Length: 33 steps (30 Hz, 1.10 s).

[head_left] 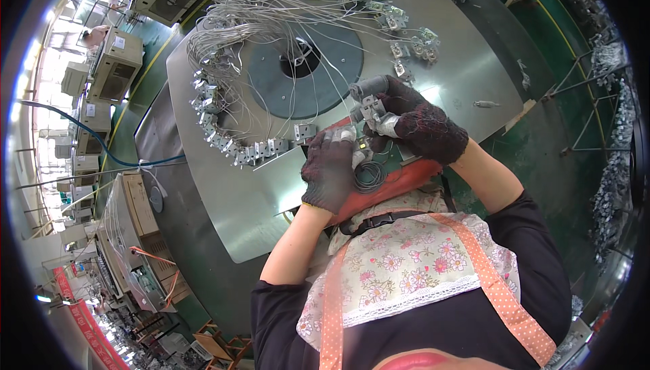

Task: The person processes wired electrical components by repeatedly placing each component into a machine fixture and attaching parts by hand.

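Both hands wear dark knit gloves with pale wrapping on some fingers. At the table's near edge, my right hand (428,129) is closed round a small grey metal fitting (371,113). A grey cylindrical part (371,87) sticks out beside its index finger; I cannot tell whether it joins the fitting. My left hand (328,167) is closed, fingertips pressed at a small metal piece (364,145) just below the fitting. Fingers hide most of that piece. A coil of thin grey cable (371,177) hangs below, over a red cloth (389,188) on my lap.
On the metal table (237,201) is a round grey disc (318,99) with a central hole. A bundle of grey cables (250,14) rises there, and metal fittings (215,133) on the cable ends ring it. A small tool (486,104) lies at right. A blue hose (101,141) runs in from the left.
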Motion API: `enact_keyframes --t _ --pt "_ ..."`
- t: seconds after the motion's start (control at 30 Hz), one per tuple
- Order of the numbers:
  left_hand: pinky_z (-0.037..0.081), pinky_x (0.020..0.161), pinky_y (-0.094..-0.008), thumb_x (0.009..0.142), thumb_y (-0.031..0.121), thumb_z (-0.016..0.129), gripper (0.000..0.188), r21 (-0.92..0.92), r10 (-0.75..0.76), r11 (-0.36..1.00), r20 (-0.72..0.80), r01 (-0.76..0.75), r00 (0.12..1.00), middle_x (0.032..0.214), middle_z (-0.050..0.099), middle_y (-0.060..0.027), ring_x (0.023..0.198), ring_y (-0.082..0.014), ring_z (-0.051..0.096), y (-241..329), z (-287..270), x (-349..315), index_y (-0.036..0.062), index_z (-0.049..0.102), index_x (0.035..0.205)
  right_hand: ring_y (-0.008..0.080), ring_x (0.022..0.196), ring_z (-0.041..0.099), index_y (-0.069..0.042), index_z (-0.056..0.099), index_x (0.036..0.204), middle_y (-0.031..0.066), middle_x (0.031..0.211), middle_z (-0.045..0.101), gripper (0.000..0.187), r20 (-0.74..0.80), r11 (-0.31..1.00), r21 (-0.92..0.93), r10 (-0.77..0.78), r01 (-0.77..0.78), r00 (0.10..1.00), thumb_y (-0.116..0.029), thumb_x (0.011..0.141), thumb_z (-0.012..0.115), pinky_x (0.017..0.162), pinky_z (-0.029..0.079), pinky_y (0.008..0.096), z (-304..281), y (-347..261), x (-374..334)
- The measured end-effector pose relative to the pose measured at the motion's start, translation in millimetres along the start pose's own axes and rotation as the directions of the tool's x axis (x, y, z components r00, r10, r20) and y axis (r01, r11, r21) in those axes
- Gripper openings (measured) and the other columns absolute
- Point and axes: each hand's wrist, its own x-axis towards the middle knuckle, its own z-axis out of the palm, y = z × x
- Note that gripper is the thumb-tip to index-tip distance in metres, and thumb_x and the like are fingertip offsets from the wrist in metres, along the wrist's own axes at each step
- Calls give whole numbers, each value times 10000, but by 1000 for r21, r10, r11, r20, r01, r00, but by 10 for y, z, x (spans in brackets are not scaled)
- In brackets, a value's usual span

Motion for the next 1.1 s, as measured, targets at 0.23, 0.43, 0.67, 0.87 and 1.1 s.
enact_keyframes --t 0.23,0.43,0.67,0.87,1.1 --pt "432 1089 -503 825 383 724 596 25 2 1000 -39 -1 999 1306 641 -196 1244 -393 585 60 -77 -13 46 615 1305 160 1069 628 -122 468 1471 57 1173 614 643 4 999 36 -14 14 1000 -54 864 669 879 578 342 -21 67 4" --pt "383 1139 -492 932 330 642 457 -22 -8 1000 -37 7 999 1281 638 -183 1298 -360 543 113 -110 27 38 637 1283 152 1043 626 -121 471 1461 56 1169 624 631 -58 999 36 22 -20 998 -74 865 673 877 573 342 -38 71 10" --pt "378 1157 -478 932 308 642 415 60 61 997 -77 -57 995 1259 661 -176 1285 -343 565 31 -107 50 37 648 1246 228 1094 671 -71 488 1451 136 1235 652 606 -53 977 -208 -64 52 997 -62 878 687 921 593 394 65 -33 -17" --pt "384 1161 -464 930 301 641 411 46 30 999 -92 -26 995 1159 719 -147 1251 -346 598 37 -111 -65 44 648 1251 223 1070 685 -30 520 1412 153 1268 665 539 17 961 274 -35 29 999 -260 967 718 909 584 393 -61 -41 -225" --pt "387 1133 -466 917 432 637 536 37 17 999 31 -18 999 1208 678 -189 1220 -354 606 85 -134 4 41 650 1283 220 796 623 -82 601 1272 52 1108 650 445 -48 801 580 -149 149 988 -430 996 574 670 518 338 -254 330 -36"
